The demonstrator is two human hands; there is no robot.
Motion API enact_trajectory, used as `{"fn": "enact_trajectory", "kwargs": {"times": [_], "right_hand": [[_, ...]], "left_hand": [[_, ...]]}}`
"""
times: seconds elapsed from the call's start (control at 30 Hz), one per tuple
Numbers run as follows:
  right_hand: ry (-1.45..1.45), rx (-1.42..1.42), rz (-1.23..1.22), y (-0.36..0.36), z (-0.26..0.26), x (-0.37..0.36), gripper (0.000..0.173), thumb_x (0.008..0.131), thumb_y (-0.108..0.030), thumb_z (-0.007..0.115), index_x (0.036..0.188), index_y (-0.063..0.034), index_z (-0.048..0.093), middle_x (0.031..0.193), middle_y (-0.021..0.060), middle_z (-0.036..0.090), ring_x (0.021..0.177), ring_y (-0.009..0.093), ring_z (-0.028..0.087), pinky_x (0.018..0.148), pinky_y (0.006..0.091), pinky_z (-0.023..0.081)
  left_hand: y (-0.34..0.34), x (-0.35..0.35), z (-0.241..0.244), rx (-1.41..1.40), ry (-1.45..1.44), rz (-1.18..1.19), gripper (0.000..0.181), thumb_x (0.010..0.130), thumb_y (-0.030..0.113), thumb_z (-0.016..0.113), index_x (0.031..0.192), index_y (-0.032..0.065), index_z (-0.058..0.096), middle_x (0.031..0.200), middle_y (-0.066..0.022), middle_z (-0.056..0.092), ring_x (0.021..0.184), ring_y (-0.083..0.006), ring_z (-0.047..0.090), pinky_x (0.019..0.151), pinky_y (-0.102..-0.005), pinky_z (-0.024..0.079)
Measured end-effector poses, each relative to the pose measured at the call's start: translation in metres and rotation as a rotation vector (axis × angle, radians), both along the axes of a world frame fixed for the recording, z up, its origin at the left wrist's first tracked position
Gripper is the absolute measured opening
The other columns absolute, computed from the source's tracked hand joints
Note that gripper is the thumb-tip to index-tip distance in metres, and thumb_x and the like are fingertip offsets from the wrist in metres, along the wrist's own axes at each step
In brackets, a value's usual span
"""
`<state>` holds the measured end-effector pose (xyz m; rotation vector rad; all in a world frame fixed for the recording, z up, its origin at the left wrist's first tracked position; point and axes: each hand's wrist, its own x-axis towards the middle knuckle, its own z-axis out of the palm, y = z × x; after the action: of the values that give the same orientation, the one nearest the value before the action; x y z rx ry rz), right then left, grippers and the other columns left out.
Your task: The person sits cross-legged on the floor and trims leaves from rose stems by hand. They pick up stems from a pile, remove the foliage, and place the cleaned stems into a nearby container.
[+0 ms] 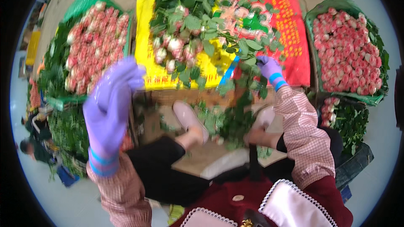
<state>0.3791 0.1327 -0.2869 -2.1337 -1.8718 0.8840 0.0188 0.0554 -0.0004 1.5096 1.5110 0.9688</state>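
My left hand (115,101), in a wet purple rubber glove, is raised at the left, in front of a crate of pink roses (94,49). It is blurred, and whether anything lies between its fingers cannot be told. My right hand (268,65), gloved the same way, has its fingers on the leafy rose stems (249,49) at the table's right half. Left of it, a heap of pink and white roses (175,45) with long leafy stems lies on a yellow and red plastic sheet (143,37) that bears writing.
Another crate of pink roses (347,53) stands at the right, with more roses (329,112) below it. Cut leaves (214,119) litter the floor between my feet. Greenery (68,129) stands at the lower left, and a person (38,151) is farther off.
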Motion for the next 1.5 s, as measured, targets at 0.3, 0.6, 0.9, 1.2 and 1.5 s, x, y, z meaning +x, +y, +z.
{"fn": "enact_trajectory", "kwargs": {"times": [0.3,0.6,0.9,1.2,1.5], "right_hand": [[-0.512,-0.113,0.496,-0.106,-0.008,-0.079,0.029,0.071,-0.007,0.055,0.098,-0.015,0.06,0.096,0.0131,0.06,0.087,0.029,0.059,0.069,0.0401,0.046],[-0.478,-0.141,0.316,-0.139,-0.043,-0.094,0.017,0.076,-0.01,0.051,0.086,-0.0097,0.065,0.086,0.0087,0.063,0.08,0.025,0.062,0.062,0.0389,0.047],[-0.226,0.0,0.139,-0.149,-0.049,-0.082,0.016,0.074,-0.01,0.052,0.084,-0.0092,0.064,0.09,0.01,0.061,0.085,0.027,0.06,0.062,0.0411,0.044],[0.761,0.325,-0.265,-0.026,0.175,0.027,0.017,0.075,-0.011,0.059,0.09,-0.0051,0.063,0.071,0.0086,0.061,0.064,0.013,0.058,0.056,0.027,0.046],[0.777,1.191,-0.517,-0.046,0.346,0.299,0.006,0.082,-0.01,0.053,0.085,-0.0074,0.058,0.07,-0.0017,0.055,0.056,0.007,0.049,0.04,0.0197,0.036]], "left_hand": [[-0.031,0.0,0.033,0.269,0.024,0.042,0.035,0.091,0.019,0.043,0.117,-0.0034,0.049,0.102,-0.0109,0.06,0.081,-0.0141,0.058,0.072,-0.0226,0.044],[-0.015,-0.003,0.0,0.094,0.129,0.008,0.041,0.093,0.024,0.04,0.124,-0.0033,0.042,0.114,-0.0131,0.054,0.099,-0.0176,0.054,0.09,-0.03,0.04],[0.004,0.014,0.003,0.053,0.026,-0.141,0.041,0.093,0.022,0.042,0.125,-0.0027,0.041,0.115,-0.0117,0.053,0.097,-0.0137,0.053,0.088,-0.0264,0.041],[0.012,0.038,-0.005,0.151,-0.012,-0.198,0.035,0.093,0.016,0.041,0.123,-0.0022,0.044,0.11,-0.0099,0.056,0.095,-0.0134,0.054,0.084,-0.027,0.043],[0.018,0.05,-0.016,0.086,0.06,-0.246,0.033,0.093,0.015,0.043,0.119,-0.003,0.047,0.102,-0.0083,0.056,0.084,-0.0107,0.051,0.077,-0.0241,0.044]]}}
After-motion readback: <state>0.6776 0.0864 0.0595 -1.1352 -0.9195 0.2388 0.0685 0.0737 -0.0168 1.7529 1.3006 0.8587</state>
